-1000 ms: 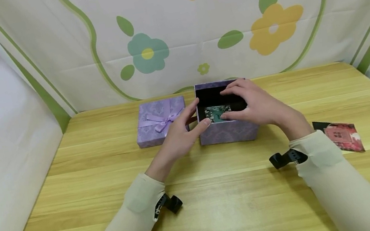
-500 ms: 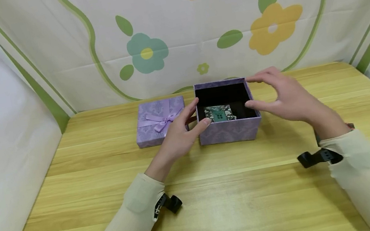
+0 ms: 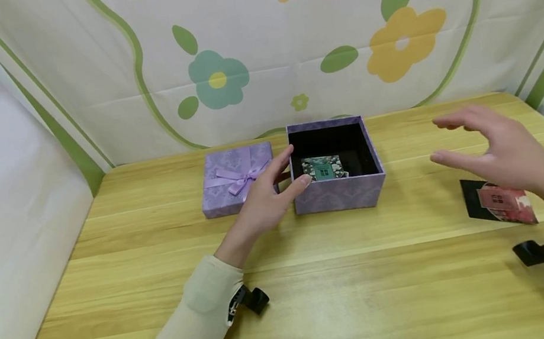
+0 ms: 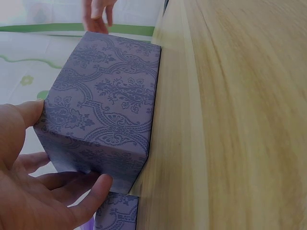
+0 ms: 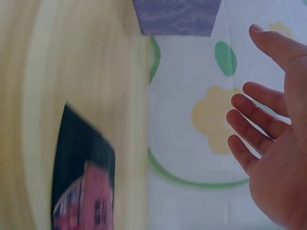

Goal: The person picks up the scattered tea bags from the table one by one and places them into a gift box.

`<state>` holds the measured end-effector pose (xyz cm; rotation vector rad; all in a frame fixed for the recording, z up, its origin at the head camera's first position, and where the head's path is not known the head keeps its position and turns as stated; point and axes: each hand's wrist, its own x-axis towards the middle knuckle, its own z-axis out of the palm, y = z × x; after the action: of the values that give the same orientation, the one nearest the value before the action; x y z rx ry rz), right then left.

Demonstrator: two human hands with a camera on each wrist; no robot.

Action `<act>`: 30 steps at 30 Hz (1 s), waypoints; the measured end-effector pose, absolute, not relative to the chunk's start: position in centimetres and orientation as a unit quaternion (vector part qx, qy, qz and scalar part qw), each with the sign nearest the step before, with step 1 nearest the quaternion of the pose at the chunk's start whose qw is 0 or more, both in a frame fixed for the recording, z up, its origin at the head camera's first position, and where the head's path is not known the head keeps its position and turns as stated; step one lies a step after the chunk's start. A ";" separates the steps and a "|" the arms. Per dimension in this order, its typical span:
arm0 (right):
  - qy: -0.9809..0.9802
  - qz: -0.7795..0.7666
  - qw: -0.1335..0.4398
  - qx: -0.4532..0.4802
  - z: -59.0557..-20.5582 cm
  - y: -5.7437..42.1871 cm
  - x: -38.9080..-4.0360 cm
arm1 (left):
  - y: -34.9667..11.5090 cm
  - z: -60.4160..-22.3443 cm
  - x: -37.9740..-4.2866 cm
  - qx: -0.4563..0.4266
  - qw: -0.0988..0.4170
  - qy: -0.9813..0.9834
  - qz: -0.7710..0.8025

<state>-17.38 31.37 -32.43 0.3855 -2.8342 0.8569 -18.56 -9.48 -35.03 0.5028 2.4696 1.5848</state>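
Note:
A purple patterned gift box point(image 3: 338, 194) stands uncovered on the table, its inside black. My left hand point(image 3: 266, 197) holds its left side, the thumb at the front left corner of the rim and the fingers against the left wall, as the left wrist view point(image 4: 53, 191) shows. Inside lies a small green card point(image 3: 322, 167) with a floral print. My right hand point(image 3: 501, 149) is held over the table at the right, thumb and fingers apart with nothing between them. Just below it in the head view lies a red and black card point(image 3: 499, 200).
The matching box lid point(image 3: 236, 178) with a lilac ribbon bow lies left of the box, partly behind my left hand. A white curtain point(image 3: 278, 42) with flower prints hangs behind the wooden table point(image 3: 327, 304).
My right hand has come out of the box and moved right, leaving the green card inside. It has passed over the red card. The left hand and the box stay put.

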 end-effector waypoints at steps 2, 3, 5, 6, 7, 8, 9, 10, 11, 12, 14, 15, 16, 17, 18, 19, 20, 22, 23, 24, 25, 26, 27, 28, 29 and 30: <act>-0.950 0.280 0.071 0.122 -32.8 32.3 -16.9 | -9.5 -35.0 -18.5 0.168 0.082 0.828 0.529; -0.951 0.278 0.068 0.120 -33.0 32.8 -16.7 | -9.5 -35.0 -18.5 0.168 0.082 0.828 0.528; -0.953 0.274 0.060 0.118 -33.4 33.6 -16.3 | -9.5 -35.0 -18.5 0.168 0.081 0.828 0.529; -0.954 0.272 0.055 0.114 -33.6 34.0 -16.1 | -9.5 -35.0 -18.5 0.167 0.082 0.828 0.529; -0.955 0.270 0.048 0.113 -33.7 34.4 -15.9 | -9.5 -34.9 -18.4 0.167 0.082 0.828 0.529; -0.956 0.270 0.039 0.110 -33.9 34.8 -15.7 | -9.5 -34.9 -18.4 0.167 0.082 0.827 0.530; -0.957 0.268 0.029 0.108 -34.1 35.2 -15.5 | -9.5 -34.9 -18.4 0.168 0.082 0.827 0.530; -0.958 0.266 0.019 0.106 -34.2 35.5 -15.4 | -9.5 -34.9 -18.4 0.169 0.082 0.827 0.530; -0.959 0.263 0.011 0.104 -34.5 36.0 -15.3 | -9.5 -34.9 -18.4 0.169 0.082 0.827 0.529; -0.960 0.261 0.007 0.104 -34.7 36.4 -15.2 | -9.4 -34.9 -18.4 0.169 0.082 0.828 0.529; -0.959 0.261 0.001 0.108 -35.2 37.2 -15.1 | -9.4 -34.9 -18.5 0.170 0.083 0.827 0.529; -0.959 0.261 0.000 0.110 -35.5 37.5 -15.0 | -9.4 -34.9 -18.5 0.170 0.083 0.827 0.529; -0.959 0.261 0.002 0.114 -35.8 37.9 -15.0 | -9.4 -34.9 -18.4 0.169 0.083 0.827 0.529; -0.958 0.263 0.002 0.117 -36.1 38.2 -15.0 | -9.5 -34.9 -18.4 0.167 0.084 0.828 0.529; -0.956 0.266 0.001 0.120 -36.4 38.5 -15.0 | -9.5 -34.9 -18.4 0.166 0.084 0.828 0.530; -0.956 0.268 -0.002 0.123 -36.6 38.8 -14.9 | -9.5 -34.9 -18.4 0.165 0.084 0.828 0.530; -0.955 0.270 -0.005 0.125 -36.8 39.0 -14.9 | -9.6 -34.9 -18.4 0.163 0.084 0.828 0.530; -0.954 0.270 -0.010 0.129 -37.1 39.4 -14.8 | -9.6 -34.9 -18.3 0.161 0.083 0.829 0.530; -0.954 0.269 -0.010 0.132 -37.3 39.6 -14.8 | -9.6 -34.9 -18.3 0.159 0.083 0.829 0.529; -0.955 0.266 -0.012 0.133 -37.4 39.7 -14.7 | -9.6 -35.0 -18.4 0.161 0.082 0.829 0.529; -0.956 0.261 -0.014 0.132 -37.6 39.9 -14.7 | -9.6 -35.0 -18.4 0.161 0.082 0.830 0.528; -0.957 0.258 -0.019 0.130 -37.8 40.1 -14.7 | -9.6 -35.0 -18.4 0.162 0.082 0.829 0.528; -0.959 0.254 -0.029 0.125 -38.0 40.3 -14.7 | -9.5 -35.0 -18.5 0.164 0.082 0.829 0.528; -0.960 0.251 -0.038 0.122 -38.1 40.4 -14.7 | -9.5 -35.0 -18.5 0.164 0.082 0.829 0.529; -0.961 0.246 -0.046 0.117 -38.2 40.6 -14.7 | -9.5 -35.0 -18.5 0.163 0.083 0.829 0.529; -0.962 0.243 -0.054 0.113 -38.2 40.7 -14.7 | -9.4 -35.0 -18.5 0.164 0.083 0.829 0.529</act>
<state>-14.66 40.73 -38.23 0.3665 -3.1308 0.7895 -18.51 -9.41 -35.04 0.4902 2.4746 1.5785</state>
